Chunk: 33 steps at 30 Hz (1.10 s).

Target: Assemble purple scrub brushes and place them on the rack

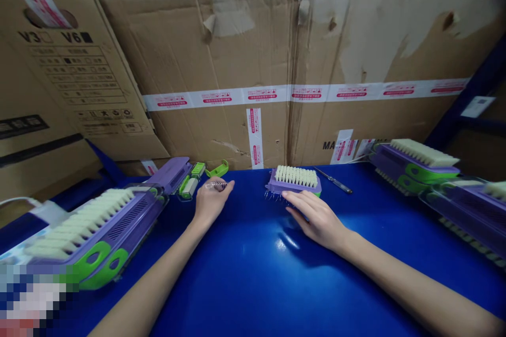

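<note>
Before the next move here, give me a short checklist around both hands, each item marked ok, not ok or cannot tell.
1. Right hand at the purple brush block: ok, fingers at its near edge.
2. White bristles facing up: ok.
3. Left hand also at the brush block: not ok, it is apart, off to the left.
4. Left hand's contents: cannot tell, fingers hide them.
5. Screwdriver clear of both hands: ok, lying right of the block.

Lone head-worn view, facing forward, down, close over blue tabletop (245, 284).
</note>
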### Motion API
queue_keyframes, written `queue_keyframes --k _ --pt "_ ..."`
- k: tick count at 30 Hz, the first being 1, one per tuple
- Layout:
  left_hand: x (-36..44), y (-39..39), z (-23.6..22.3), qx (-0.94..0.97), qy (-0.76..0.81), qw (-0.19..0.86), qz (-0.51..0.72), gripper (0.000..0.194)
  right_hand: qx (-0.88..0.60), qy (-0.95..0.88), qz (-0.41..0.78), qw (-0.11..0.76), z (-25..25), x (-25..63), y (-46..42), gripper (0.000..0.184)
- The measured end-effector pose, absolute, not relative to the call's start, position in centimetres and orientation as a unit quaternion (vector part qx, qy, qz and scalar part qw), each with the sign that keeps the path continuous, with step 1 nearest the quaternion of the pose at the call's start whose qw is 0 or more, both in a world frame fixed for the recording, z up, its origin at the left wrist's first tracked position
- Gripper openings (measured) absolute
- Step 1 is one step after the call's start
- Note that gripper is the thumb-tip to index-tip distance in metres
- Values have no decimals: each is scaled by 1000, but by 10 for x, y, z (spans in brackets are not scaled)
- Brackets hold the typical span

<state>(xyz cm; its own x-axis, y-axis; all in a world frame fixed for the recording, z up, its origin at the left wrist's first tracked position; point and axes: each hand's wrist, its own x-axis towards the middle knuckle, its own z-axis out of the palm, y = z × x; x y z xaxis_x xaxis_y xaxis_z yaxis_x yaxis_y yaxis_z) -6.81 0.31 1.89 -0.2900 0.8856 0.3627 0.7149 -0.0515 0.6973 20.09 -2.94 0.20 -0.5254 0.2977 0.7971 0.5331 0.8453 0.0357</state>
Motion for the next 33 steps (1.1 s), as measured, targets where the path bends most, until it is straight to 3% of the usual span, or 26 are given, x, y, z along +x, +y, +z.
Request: queue_keyframes --k 2,5,13,24,33 --pt "-78 4 20 621 682 -70 379 17 -246 -861 -141 421 2 201 -29 45" --pt "-82 2 23 640 696 -175 274 18 -251 -863 -142 416 2 201 -29 43" --pt "-86 -3 25 665 714 -209 74 48 -254 -865 -143 409 2 202 -28 42" --pt "-97 -1 33 599 727 -325 78 29 -261 -866 -135 404 1 203 -28 43" --pt "-119 -1 42 579 758 -299 38 33 -258 -865 -134 409 3 203 -28 43"
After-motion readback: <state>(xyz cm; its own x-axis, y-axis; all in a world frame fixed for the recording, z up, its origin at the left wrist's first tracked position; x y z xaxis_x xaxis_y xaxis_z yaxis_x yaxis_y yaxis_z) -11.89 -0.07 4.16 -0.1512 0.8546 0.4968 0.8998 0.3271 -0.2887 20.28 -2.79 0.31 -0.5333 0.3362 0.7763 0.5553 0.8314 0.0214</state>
